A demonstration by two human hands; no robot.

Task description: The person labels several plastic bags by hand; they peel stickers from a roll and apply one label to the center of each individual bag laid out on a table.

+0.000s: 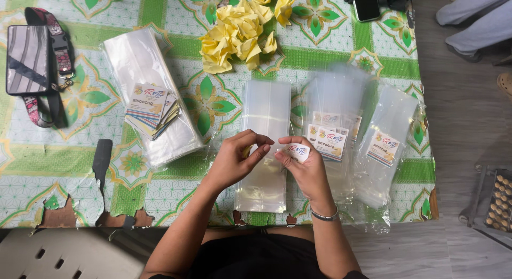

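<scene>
My right hand (305,170) pinches a small white printed sticker (297,151) between thumb and fingers. My left hand (239,157) meets it, fingertips curled on the sticker's left edge, where a bit of yellow backing shows. Both hands hover over a clear plastic bag (265,114) lying flat on the table. Right of my hands lie several clear bags that carry stickers (385,131).
A pile of crumpled yellow backing papers (238,33) lies at the back. A stack of clear bags (140,60) with a bundle of sticker sheets (149,107) lies to the left. A phone in a strapped case (28,59) is far left. The green patterned tablecloth (53,156) is torn at the front.
</scene>
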